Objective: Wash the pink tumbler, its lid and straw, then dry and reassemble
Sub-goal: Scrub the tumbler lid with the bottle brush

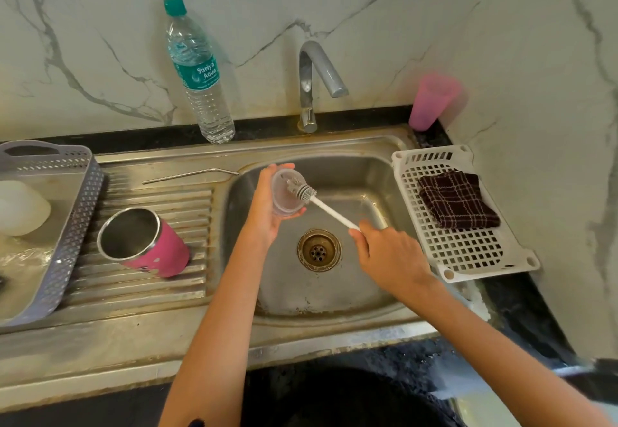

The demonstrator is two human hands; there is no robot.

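Note:
The pink tumbler (147, 247) lies tilted on the ribbed drainboard at the left, its steel mouth facing up-left. A bent metal straw (190, 176) lies flat on the drainboard behind it. Over the sink basin my left hand (267, 206) holds the clear round lid (288, 194) upright by its edge. My right hand (384, 252) grips the white handle of a bottle brush (302, 191). The grey bristle head of the brush presses against the inside of the lid.
The steel sink (334, 289) has a brass drain (319, 250) under a tap (312, 85). Right: a white slotted tray (468, 252) with a dark checked cloth (458, 201), a pink plastic cup (431, 102). A water bottle (200, 72) stands behind; a grey basket (67, 226) sits left.

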